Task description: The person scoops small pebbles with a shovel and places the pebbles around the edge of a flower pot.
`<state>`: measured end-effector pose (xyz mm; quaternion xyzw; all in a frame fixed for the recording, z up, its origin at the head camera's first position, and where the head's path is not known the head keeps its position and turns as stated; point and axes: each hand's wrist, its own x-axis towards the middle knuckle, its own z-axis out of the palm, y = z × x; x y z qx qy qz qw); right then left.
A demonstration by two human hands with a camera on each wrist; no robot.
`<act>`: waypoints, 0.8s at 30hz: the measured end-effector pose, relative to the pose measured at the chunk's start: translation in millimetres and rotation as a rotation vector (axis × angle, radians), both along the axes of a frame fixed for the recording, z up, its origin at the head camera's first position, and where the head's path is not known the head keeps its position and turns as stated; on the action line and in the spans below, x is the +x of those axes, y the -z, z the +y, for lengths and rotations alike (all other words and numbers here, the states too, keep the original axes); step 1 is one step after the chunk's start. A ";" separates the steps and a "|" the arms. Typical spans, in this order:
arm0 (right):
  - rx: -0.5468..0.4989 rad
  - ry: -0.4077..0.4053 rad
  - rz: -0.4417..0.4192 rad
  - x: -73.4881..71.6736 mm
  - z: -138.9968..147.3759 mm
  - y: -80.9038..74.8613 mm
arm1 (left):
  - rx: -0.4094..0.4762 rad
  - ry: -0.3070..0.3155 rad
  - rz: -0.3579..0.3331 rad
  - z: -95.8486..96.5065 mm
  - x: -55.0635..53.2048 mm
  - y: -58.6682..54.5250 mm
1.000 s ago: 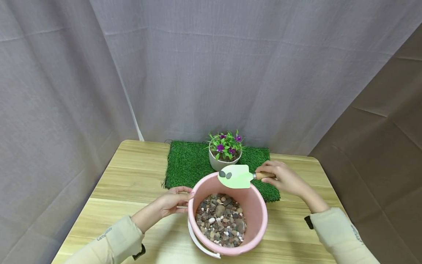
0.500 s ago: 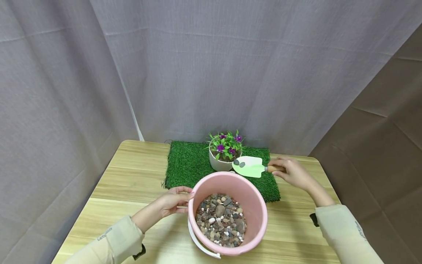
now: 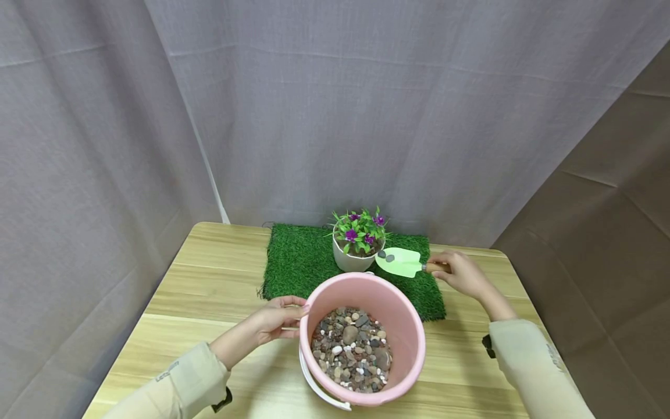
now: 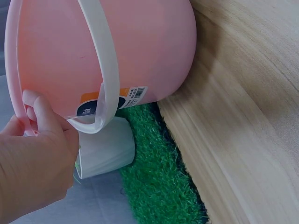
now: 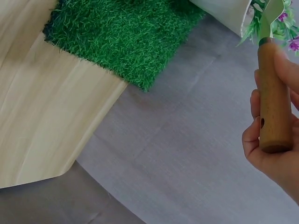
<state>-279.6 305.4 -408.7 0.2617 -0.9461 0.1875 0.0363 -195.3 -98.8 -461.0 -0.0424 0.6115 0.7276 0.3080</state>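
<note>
My right hand [image 3: 460,276] grips the wooden handle of a pale green garden trowel [image 3: 402,265]. Two dark stones [image 3: 389,258] lie near the tip of its blade. That tip is right at the rim of a white flowerpot [image 3: 349,262], which holds soil and a leafy plant with purple flowers [image 3: 351,235]. My left hand [image 3: 280,320] pinches the rim of a pink bucket [image 3: 407,326], thumb and fingers on either side of it, as the left wrist view shows. Mixed pebbles [image 3: 349,349] cover the bucket's bottom.
The flowerpot stands on a green artificial turf mat [image 3: 298,256] at the back of the wooden table [image 3: 209,273]. The bucket's white handle [image 4: 105,51] hangs down on its left side. A grey curtain [image 3: 335,116] rises behind the table.
My right hand has carried the trowel, with its stones, from over the bucket's far rim back and right to beside the flowerpot. The left hand and bucket have stayed put.
</note>
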 end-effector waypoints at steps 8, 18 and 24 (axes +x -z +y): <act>0.027 0.015 0.001 -8.8 -7.1 4.5 | 0.009 0.002 -0.001 -0.9 0.8 0.6; 0.094 0.159 -0.011 -19.9 -27.3 -0.5 | 0.012 0.003 0.000 -2.3 1.4 3.8; 0.204 0.262 0.023 -29.4 -46.1 -12.6 | 0.015 0.004 0.001 -3.2 2.1 2.6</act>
